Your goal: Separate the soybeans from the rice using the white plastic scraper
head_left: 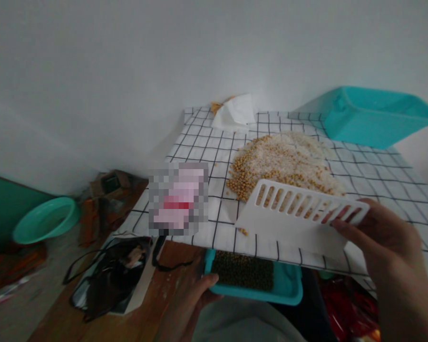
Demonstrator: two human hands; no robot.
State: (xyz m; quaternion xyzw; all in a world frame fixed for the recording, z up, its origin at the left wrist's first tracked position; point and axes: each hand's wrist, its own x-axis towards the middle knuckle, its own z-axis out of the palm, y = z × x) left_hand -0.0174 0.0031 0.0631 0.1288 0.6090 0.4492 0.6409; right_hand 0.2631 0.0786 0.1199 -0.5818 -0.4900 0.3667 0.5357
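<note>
My right hand (385, 237) grips the right end of a white plastic panel with a row of slots (292, 232). The panel stands tilted on the cloth near the table's front edge, in front of a pile of yellow beans and pale rice-like grains (281, 161). Below that edge, my left hand (196, 294) is closed on the left rim of a teal tray (288, 285). Inside the tray lie small dark green beans (242, 273) with some yellow ones at the back. A few yellow beans (243, 232) lie beside the panel's lower left corner.
A large teal bin (371, 118) stands at the back right of the checked tablecloth (199, 142). White paper (237, 111) lies at the back. A pixelated pink item (180, 199) is at the left. Below are a box with black bags (110, 275) and a green basin (48, 221).
</note>
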